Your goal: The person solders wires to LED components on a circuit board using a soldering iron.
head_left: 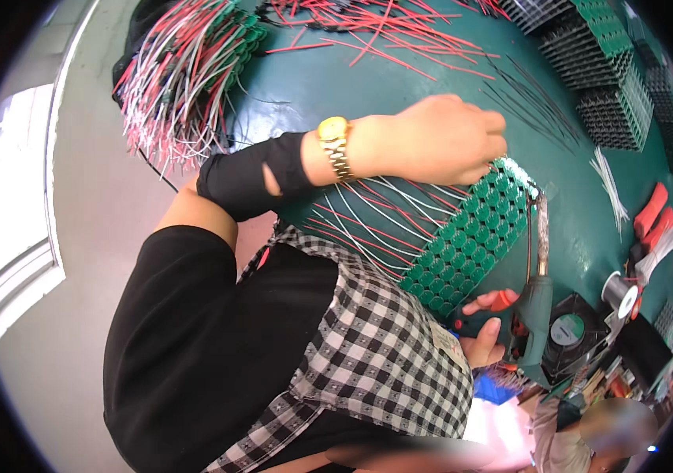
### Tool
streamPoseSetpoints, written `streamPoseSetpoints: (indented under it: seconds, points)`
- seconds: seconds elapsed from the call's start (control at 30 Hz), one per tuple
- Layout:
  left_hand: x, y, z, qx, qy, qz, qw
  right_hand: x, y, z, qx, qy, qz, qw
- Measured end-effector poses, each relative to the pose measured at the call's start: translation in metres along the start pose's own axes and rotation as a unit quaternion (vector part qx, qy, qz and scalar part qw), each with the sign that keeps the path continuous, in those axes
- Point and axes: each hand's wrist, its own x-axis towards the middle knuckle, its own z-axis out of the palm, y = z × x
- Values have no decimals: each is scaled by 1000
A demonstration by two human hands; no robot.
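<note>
My left hand (455, 140), with a gold watch (335, 146) at the wrist, reaches across to the far end of a green circuit-board panel (466, 244). Its fingers are closed at the panel's corner; what they pinch is hidden. Red and white wires (388, 209) trail leftward from the panel. At the panel's right edge is the tip of a soldering iron (540, 236) with a metal barrel, a thin tube alongside and a dark green handle. Partly hidden by the checked apron, my right hand (485, 343) is closed at the handle, near a red part.
A large bundle of wired boards (183, 87) lies far left. Loose red wires (384, 31) and black wires (529, 102) are at the back. Stacked green-and-black boards (608, 79) stand far right. Red-handled pliers (652, 217), a wire spool (620, 294) and a black fan (571, 331) are at right.
</note>
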Motion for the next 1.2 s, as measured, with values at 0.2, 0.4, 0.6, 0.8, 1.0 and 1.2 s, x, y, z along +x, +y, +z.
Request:
streamPoseSetpoints:
  seconds: [0.2,0.4,0.6,0.8,1.0,1.2]
  points:
    - [-37,-55,-70,228,96,-268,931,1,6,-9,-45,-25,-28,998]
    - [-52,-97,-75,304,66,-256,915,4,12,-15,-63,-57,-18,996]
    - [-50,-90,-91,225,98,-291,925,1,6,-17,-76,-70,6,995]
    - [-46,-106,-115,212,82,-274,934,-2,18,-19,-57,-56,-8,997]
    - [-39,-170,-102,287,28,-275,917,-6,23,-18,-61,-47,-15,997]
    - [-6,-133,-119,147,321,-246,903,-9,23,-17,-61,-35,-14,997]
